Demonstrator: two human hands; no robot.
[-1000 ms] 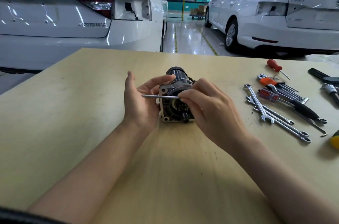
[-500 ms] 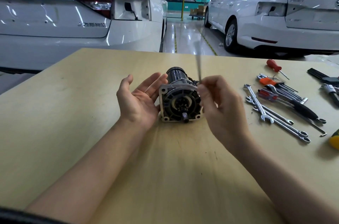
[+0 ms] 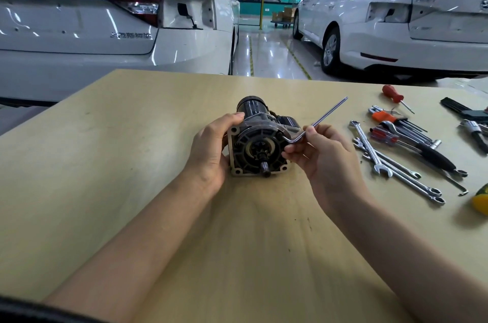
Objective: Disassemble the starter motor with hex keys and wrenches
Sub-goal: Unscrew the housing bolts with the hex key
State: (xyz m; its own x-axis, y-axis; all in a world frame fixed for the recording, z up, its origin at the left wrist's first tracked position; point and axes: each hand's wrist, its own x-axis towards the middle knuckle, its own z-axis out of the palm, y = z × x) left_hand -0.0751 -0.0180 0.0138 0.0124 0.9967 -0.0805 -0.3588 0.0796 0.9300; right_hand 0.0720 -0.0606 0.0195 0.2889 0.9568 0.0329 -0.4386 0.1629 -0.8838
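A person's left hand (image 3: 211, 148) curled its fingers around the left side of the starter motor (image 3: 260, 143), which lay mid-worktop (image 3: 105, 164) with its shaft end facing the camera. The right hand (image 3: 320, 156) pinched an L-shaped hex key (image 3: 320, 121) beside the housing, its long arm angled upward. Wrenches (image 3: 390, 164) and screwdrivers (image 3: 394, 96) lay farther right.

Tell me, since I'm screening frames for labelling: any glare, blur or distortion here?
Head view: sharp on the starter motor, hex key and both hands; ceiling-light glare streaks the white cars and floor; wide-angle bending at the edges; soft shadows under the forearms.
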